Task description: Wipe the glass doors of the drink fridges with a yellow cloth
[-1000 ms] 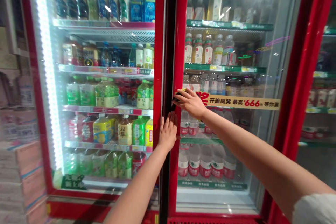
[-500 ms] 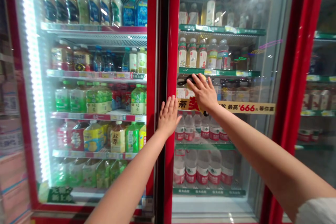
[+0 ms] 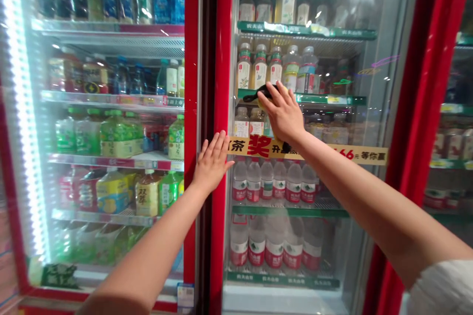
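My right hand (image 3: 284, 114) presses a black and yellow item (image 3: 261, 92) against the glass door of the right-hand cooler; the item is mostly hidden under the palm, with a black strap-like part sticking out to the left. Just below the hand a gold banner with Chinese characters (image 3: 236, 146) runs across the glass. My left hand (image 3: 211, 163) lies with its fingers stretched out against the red door frame (image 3: 221, 59) and the dark gap beside it, holding nothing.
Behind the right glass stand rows of bottles (image 3: 274, 246) on green-edged shelves. The left cooler holds green tea bottles (image 3: 116, 133) and other drinks, with a bright light strip (image 3: 25, 123). Another cooler (image 3: 449, 152) shows at the far right.
The view has shifted, so the coolers and my left hand sit further left in the picture. My right hand and the item have moved slightly up and rightward over the glass, relative to the bottles.
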Demonstrator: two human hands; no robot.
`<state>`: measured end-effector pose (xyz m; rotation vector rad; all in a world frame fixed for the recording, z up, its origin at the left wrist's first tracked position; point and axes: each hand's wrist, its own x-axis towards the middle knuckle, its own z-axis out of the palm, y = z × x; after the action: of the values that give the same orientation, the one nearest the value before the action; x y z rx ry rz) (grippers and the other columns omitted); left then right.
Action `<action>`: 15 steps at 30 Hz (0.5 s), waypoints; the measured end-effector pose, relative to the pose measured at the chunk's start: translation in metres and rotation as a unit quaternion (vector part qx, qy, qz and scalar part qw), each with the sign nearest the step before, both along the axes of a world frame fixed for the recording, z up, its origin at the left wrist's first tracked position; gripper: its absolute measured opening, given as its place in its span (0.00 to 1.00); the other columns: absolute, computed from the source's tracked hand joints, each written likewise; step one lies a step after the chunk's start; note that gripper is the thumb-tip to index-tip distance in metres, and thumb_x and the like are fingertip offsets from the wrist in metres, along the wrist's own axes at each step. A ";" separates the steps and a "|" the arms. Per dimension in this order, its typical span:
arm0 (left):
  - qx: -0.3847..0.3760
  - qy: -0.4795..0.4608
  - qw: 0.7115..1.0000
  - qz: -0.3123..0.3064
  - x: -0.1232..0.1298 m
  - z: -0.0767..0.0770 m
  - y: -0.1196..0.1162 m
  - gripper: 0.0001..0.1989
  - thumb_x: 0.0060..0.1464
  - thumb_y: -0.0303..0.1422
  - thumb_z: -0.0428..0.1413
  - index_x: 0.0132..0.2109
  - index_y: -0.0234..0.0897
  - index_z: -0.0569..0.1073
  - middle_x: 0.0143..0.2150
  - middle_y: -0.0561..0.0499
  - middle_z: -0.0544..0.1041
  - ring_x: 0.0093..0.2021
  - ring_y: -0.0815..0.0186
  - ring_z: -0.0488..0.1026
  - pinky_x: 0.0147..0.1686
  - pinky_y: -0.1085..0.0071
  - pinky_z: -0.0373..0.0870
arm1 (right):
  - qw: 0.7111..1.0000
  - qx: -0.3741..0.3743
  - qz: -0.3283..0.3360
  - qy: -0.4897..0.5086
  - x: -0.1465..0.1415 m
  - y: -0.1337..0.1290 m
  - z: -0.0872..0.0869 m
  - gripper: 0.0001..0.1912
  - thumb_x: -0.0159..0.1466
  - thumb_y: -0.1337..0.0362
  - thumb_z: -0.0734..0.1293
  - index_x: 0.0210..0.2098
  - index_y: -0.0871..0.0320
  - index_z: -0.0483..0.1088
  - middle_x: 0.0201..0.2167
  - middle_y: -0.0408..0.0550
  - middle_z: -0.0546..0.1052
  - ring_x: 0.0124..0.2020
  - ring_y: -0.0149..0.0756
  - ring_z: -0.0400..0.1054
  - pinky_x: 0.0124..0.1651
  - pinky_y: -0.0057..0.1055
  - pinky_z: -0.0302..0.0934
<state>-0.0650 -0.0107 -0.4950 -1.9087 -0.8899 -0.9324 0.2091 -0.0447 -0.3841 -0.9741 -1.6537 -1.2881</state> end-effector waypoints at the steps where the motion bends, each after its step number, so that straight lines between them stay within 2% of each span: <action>1: 0.006 -0.006 1.000 0.002 0.003 0.001 -0.002 0.41 0.68 0.37 0.52 0.77 0.32 0.39 0.78 0.37 0.47 0.78 0.54 0.41 0.76 0.50 0.40 | 1.000 0.010 0.010 0.010 -0.003 0.003 0.007 0.31 0.71 0.70 0.59 0.72 0.49 0.57 0.76 0.49 0.56 0.77 0.54 0.42 0.75 0.65 0.41; 3: 0.025 -0.025 0.999 0.005 0.012 0.004 -0.006 0.43 0.67 0.37 0.52 0.77 0.32 0.36 0.78 0.37 0.47 0.78 0.54 0.42 0.76 0.49 0.39 | 0.999 0.024 0.034 0.009 -0.006 0.006 0.012 0.33 0.71 0.71 0.59 0.73 0.47 0.56 0.76 0.46 0.54 0.78 0.54 0.41 0.75 0.66 0.40; 5: 0.044 -0.040 0.998 0.005 0.025 0.010 -0.009 0.44 0.67 0.36 0.52 0.77 0.33 0.33 0.79 0.38 0.46 0.79 0.53 0.41 0.76 0.49 0.38 | 0.998 0.036 0.055 0.001 -0.007 0.006 0.007 0.31 0.72 0.70 0.59 0.72 0.44 0.57 0.75 0.43 0.56 0.77 0.53 0.42 0.75 0.66 0.41; 9: 0.041 -0.048 0.998 0.012 0.047 0.025 -0.009 0.44 0.67 0.35 0.52 0.77 0.30 0.33 0.79 0.38 0.43 0.79 0.55 0.38 0.77 0.52 0.39 | 0.995 0.038 0.086 -0.037 -0.002 -0.001 -0.011 0.23 0.74 0.66 0.60 0.65 0.40 0.68 0.67 0.41 0.70 0.72 0.47 0.57 0.75 0.60 0.50; 12: 0.008 -0.046 0.999 0.013 0.049 0.029 -0.007 0.45 0.65 0.37 0.54 0.77 0.29 0.37 0.78 0.37 0.45 0.79 0.55 0.39 0.77 0.53 0.38 | 0.990 0.009 0.093 -0.109 0.001 -0.011 -0.018 0.23 0.73 0.66 0.62 0.64 0.42 0.69 0.67 0.43 0.71 0.71 0.46 0.59 0.75 0.58 0.51; 14: -0.009 -0.037 0.999 0.006 0.045 0.029 -0.007 0.44 0.64 0.38 0.56 0.77 0.29 0.43 0.78 0.36 0.48 0.78 0.54 0.41 0.77 0.53 0.39 | 0.973 -0.038 0.109 -0.198 0.001 -0.017 -0.010 0.23 0.73 0.65 0.62 0.65 0.42 0.68 0.68 0.42 0.70 0.71 0.43 0.60 0.76 0.54 0.53; 15: -0.011 -0.032 0.999 0.002 0.043 0.029 -0.008 0.42 0.63 0.38 0.56 0.76 0.29 0.47 0.77 0.36 0.50 0.78 0.54 0.42 0.77 0.53 0.39 | 0.962 -0.060 0.115 -0.239 0.001 -0.018 -0.001 0.23 0.73 0.65 0.62 0.66 0.42 0.67 0.68 0.40 0.70 0.71 0.41 0.61 0.76 0.52 0.53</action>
<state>-0.0220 -0.0187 -0.4657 -1.9040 -0.9442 -0.9900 0.2100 -0.0624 -0.3846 -0.5344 -2.1623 -1.3419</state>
